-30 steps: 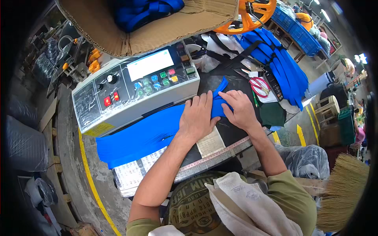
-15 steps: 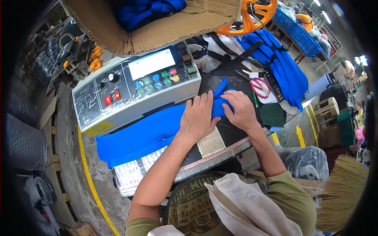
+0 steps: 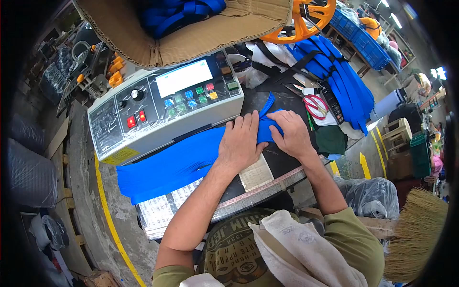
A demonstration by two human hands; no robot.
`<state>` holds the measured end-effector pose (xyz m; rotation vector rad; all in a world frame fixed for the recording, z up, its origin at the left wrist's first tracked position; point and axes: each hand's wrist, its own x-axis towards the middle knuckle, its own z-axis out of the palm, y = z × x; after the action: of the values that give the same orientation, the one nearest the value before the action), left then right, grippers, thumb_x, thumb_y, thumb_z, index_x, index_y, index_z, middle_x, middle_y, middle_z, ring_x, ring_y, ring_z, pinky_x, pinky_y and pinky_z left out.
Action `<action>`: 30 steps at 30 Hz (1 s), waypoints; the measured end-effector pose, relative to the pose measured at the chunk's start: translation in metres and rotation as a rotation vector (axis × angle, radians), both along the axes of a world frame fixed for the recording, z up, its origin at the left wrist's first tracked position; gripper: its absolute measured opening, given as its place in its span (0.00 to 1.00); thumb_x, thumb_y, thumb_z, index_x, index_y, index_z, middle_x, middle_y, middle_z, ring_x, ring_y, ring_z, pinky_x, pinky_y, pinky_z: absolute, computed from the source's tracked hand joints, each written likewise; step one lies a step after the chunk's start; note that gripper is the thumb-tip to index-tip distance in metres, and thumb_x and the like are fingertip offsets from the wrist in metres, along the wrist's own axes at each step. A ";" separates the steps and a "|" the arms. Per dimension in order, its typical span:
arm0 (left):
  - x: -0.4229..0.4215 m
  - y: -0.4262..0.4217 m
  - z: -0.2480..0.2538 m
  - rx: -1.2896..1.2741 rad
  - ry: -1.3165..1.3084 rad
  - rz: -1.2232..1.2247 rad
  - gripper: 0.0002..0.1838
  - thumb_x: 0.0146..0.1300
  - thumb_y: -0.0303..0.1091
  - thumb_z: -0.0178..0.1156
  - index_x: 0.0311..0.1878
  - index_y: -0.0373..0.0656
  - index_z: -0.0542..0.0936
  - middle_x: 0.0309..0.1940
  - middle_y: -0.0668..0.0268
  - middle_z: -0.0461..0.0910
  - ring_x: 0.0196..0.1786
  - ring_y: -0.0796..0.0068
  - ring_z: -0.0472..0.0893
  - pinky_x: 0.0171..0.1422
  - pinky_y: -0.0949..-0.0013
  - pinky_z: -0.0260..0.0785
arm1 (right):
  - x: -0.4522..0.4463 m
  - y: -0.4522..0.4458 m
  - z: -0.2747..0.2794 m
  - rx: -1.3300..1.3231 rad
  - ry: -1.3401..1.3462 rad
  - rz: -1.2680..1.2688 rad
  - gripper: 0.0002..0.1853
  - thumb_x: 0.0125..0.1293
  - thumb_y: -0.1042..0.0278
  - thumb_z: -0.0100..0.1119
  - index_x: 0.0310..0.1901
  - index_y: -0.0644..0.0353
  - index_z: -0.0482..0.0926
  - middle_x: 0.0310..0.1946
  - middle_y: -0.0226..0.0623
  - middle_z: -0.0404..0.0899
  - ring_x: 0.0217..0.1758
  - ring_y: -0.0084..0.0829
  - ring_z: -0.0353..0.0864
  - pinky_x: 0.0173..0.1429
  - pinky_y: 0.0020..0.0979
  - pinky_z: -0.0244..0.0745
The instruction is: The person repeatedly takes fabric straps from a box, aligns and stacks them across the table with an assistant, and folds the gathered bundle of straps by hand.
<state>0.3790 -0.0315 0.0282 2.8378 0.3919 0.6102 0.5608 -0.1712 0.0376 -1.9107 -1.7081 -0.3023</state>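
Note:
A thick bundle of blue strips (image 3: 167, 165) lies along the black work table, in front of a control box with a lit screen (image 3: 184, 79). Across the bundle's right part rests my left hand (image 3: 241, 141), its fingers wrapped over the strips and its thumb at their near edge. Just to the right, my right hand (image 3: 291, 131) has its fingers and thumb bent round the right end of the bundle. A few strip ends stick up between the two hands. The strips under both palms are hidden.
An open cardboard box (image 3: 215, 40) with blue strips hangs over the control box. Red-handled scissors (image 3: 315, 106), a dark remote-like device (image 3: 332, 103) and a blue strap pile (image 3: 342, 79) lie to the right. A measuring tape (image 3: 258, 187) runs along the front edge.
My right hand has drawn in slightly, its fingers more bent over the end of the strips. My left hand stays on the bundle. The view has shifted a little.

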 end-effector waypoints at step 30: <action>0.000 -0.001 0.001 -0.004 0.007 0.005 0.53 0.67 0.54 0.80 0.84 0.28 0.71 0.64 0.54 0.81 0.64 0.56 0.80 0.67 0.53 0.73 | 0.002 0.002 -0.005 0.067 -0.037 0.022 0.22 0.76 0.68 0.68 0.69 0.57 0.88 0.59 0.40 0.89 0.56 0.45 0.86 0.59 0.45 0.76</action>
<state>0.3786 -0.0322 0.0292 2.8368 0.4016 0.5995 0.5627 -0.1692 0.0325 -1.8477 -1.7201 -0.3838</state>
